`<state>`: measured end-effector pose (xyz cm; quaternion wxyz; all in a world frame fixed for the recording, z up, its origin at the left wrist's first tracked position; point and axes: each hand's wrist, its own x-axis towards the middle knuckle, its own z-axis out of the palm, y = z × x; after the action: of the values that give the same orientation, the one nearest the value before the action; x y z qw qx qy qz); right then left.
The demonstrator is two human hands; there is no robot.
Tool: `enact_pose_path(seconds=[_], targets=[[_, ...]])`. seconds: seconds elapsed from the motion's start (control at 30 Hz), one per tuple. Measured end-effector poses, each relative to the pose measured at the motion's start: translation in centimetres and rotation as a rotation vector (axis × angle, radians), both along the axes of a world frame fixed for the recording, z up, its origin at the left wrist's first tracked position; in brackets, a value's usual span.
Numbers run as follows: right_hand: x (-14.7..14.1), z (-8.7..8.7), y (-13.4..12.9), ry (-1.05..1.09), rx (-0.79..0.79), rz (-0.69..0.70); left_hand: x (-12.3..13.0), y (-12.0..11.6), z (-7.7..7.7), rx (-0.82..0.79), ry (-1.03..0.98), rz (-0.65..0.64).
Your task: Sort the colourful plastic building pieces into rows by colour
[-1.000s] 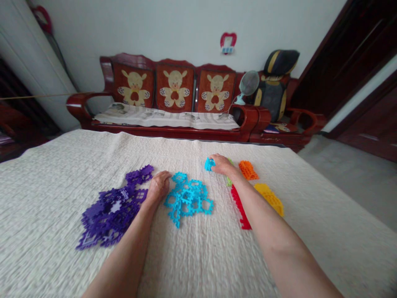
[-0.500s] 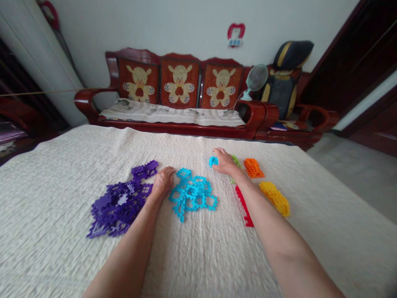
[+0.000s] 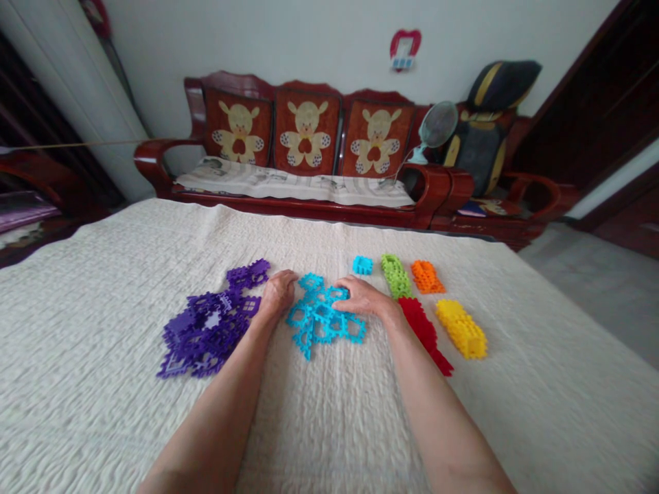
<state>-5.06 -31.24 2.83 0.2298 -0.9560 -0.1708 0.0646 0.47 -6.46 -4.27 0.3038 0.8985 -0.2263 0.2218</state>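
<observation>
Both hands on blue tiles (image 3: 324, 320) – loose

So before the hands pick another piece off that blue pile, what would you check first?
1. Right hand rests on the loose cyan pile: ok.
2. Left hand at the pile's left edge, beside the purple pile: ok.
3. Does either hand grip a piece: cannot tell, fingers curl downward.
4. Small cyan stack stands apart from the pile, in line with the green stack and orange stack: ok.
5. Red stack lies right beside the right wrist, so a sweep could knock it: not ok.
6. Cyan pieces lie overlapping and may come up together: not ok.
</observation>
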Motion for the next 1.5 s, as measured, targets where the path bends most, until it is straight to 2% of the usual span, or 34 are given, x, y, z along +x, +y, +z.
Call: enact_pose_path(seconds=[0.1, 0.23, 0.47, 0.6, 0.87, 0.97, 1.17, 1.5], targets=[[0.0, -0.4, -0.1, -0.027, 0.003, -0.009, 0.0, 0.0, 0.0, 0.006, -0.005, 0.003], [0.2, -0.9, -0.5, -0.025, 0.097, -0.034, 0.0, 0.1, -0.1, 0.008, -0.013, 0.001], [0.3, -0.7, -0.8, -0.087, 0.138, -0.265, 0.0, 0.1, -0.2, 0.015, 0.001, 0.010], [0.4, -0.7, -0.8, -0.121, 0.123, -0.324, 0.0, 0.0, -0.2, 0.009, -0.005, 0.007], [0.5, -1.8, -0.5, -0.185, -0.043, -0.283, -0.1, 0.0, 0.0, -0.002, 0.013, -0.004], [0.5, -2.2, -0.4, -0.204, -0.037, -0.281, -0.1, 0.0, -0.1, -0.001, 0.011, -0.006], [0.5, -1.9, -0.6, -0.124, -0.065, -0.176, 0.1, 0.1, -0.3, 0.004, 0.011, -0.007], [0.3, -2.1, -0.5, -0.206, -0.072, -0.127, 0.1, 0.1, -0.3, -0.011, -0.024, -0.019]])
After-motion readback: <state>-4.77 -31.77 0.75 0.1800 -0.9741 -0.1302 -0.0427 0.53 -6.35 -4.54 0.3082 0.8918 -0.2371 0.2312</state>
